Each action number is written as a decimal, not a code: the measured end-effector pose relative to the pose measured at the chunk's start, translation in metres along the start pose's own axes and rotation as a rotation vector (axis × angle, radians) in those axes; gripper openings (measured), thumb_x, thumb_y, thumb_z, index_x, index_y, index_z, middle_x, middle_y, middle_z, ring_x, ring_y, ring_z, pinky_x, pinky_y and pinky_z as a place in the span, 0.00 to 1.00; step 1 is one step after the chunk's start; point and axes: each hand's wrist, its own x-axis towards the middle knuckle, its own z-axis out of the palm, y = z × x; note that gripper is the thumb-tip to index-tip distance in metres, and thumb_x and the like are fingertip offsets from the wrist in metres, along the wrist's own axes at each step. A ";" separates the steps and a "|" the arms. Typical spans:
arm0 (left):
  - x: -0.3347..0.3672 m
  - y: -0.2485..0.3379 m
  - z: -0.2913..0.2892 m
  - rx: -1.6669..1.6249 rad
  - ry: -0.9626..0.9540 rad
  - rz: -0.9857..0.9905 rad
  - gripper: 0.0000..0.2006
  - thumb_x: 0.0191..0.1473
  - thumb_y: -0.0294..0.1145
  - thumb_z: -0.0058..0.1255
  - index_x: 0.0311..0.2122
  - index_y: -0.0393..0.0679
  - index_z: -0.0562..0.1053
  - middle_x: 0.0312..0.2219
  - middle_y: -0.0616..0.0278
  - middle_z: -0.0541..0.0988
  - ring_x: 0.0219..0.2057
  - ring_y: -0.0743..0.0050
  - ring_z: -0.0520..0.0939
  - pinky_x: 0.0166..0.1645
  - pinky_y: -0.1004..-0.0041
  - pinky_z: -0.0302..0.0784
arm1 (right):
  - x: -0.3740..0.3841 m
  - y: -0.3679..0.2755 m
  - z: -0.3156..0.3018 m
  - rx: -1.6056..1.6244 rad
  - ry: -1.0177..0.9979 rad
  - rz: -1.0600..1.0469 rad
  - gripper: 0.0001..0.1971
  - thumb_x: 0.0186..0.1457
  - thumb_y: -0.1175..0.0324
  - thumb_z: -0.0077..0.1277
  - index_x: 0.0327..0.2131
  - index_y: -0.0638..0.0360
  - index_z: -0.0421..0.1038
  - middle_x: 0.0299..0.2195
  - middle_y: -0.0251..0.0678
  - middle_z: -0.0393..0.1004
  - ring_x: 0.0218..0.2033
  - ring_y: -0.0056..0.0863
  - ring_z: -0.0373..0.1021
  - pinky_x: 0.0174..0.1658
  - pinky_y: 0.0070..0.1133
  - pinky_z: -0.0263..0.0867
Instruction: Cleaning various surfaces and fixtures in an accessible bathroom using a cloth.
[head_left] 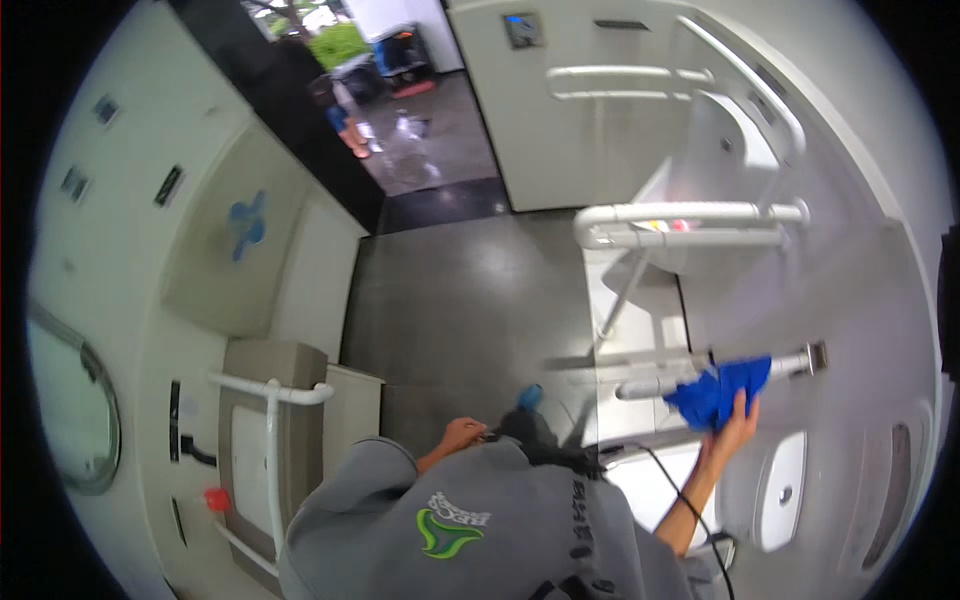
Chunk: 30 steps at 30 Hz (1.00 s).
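My right hand [738, 428] grips a blue cloth [722, 392], which is draped around a white grab bar [648, 388] low on the right wall. The cloth covers the middle of the bar and hangs over its near side. In front of my waist is my left hand [463, 434], its fingers curled in; what they hold, if anything, is hidden. Below the cloth, a white basin-like fixture [655, 485] stands beside my right forearm.
White folding rails [690, 213] jut from the right wall around a white urinal-like fixture [735, 130]. At left are a wall mirror [70, 400], a sink counter [310, 440] with a white rail [272, 470], and a folded wall panel [240, 240]. A person [342, 115] stands beyond the doorway.
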 end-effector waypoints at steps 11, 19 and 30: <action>0.152 -0.031 -0.136 0.176 0.074 0.082 0.10 0.43 0.36 0.54 0.29 0.41 0.76 0.24 0.59 0.79 0.27 0.71 0.79 0.34 0.73 0.73 | 0.015 0.034 0.339 -0.886 -0.014 -0.815 0.17 0.40 0.71 0.52 0.38 0.57 0.66 0.39 0.38 0.64 0.44 0.40 0.58 0.44 0.32 0.62; 0.247 0.030 -0.238 0.183 0.188 0.000 0.10 0.41 0.33 0.52 0.28 0.36 0.75 0.22 0.57 0.78 0.25 0.73 0.78 0.31 0.73 0.72 | 0.134 0.046 0.355 -1.081 0.440 -0.565 0.15 0.39 0.68 0.51 0.36 0.50 0.68 0.39 0.39 0.63 0.45 0.41 0.57 0.44 0.36 0.60; 0.376 0.168 -0.182 0.201 -0.177 0.189 0.10 0.46 0.34 0.52 0.31 0.37 0.74 0.20 0.61 0.77 0.22 0.79 0.76 0.28 0.75 0.71 | 0.265 0.021 0.301 -1.195 0.686 -0.543 0.17 0.38 0.59 0.54 0.36 0.45 0.72 0.36 0.39 0.67 0.40 0.42 0.63 0.43 0.34 0.61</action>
